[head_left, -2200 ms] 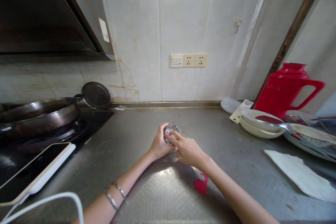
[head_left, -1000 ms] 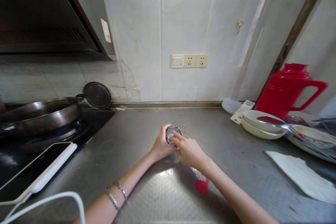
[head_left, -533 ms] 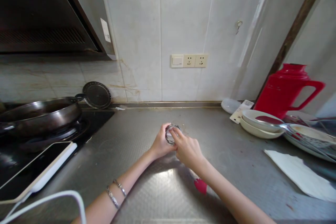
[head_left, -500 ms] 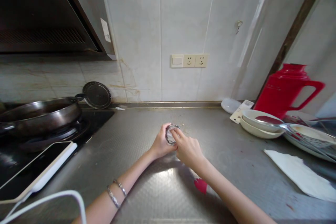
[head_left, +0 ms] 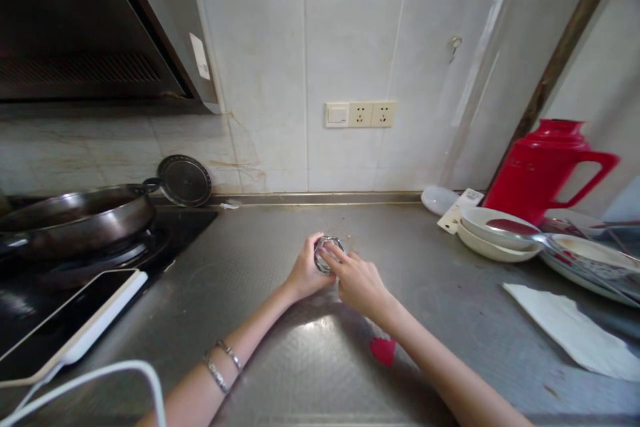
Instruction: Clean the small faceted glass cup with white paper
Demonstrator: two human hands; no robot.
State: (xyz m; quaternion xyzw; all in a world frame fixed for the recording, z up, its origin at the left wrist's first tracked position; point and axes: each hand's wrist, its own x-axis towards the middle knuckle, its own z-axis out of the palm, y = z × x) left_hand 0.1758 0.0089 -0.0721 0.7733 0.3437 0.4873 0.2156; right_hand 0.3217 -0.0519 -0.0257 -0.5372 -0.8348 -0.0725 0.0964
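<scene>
- While my left hand (head_left: 305, 270) is gripping the cup (head_left: 320, 264), my right hand (head_left: 361, 285) is bending over its mouth, fingers (head_left: 336, 255) reaching inside the rim; I am not managing to tell whether they are pinching anything.
- The cup is sitting between my 2 hands, its mouth facing up towards me; my hands are hiding its base, so I cannot tell if it is touching the counter (head_left: 240, 353).
- As I am judging it, the step in hand is finger work inside the cup, seemingly unfinished.
- The next move is calling, I think, for a firm left hold and for right fingers turning without catching the rim.
- Beyond the cup, counter room is running back to the wall (head_left: 345, 160); leftward it is stretching to the hob (head_left: 193, 219), with the pan (head_left: 107, 221) and phone (head_left: 65, 320) lying that way.
- Rightward, 2 stacked bowls (head_left: 500, 248) and the paper (head_left: 570, 327) are limiting my reach farther out.
- Nearer me, a red piece (head_left: 383, 351) is lying just beside my right forearm (head_left: 440, 373), so a low sweep is risking brushing it.
</scene>
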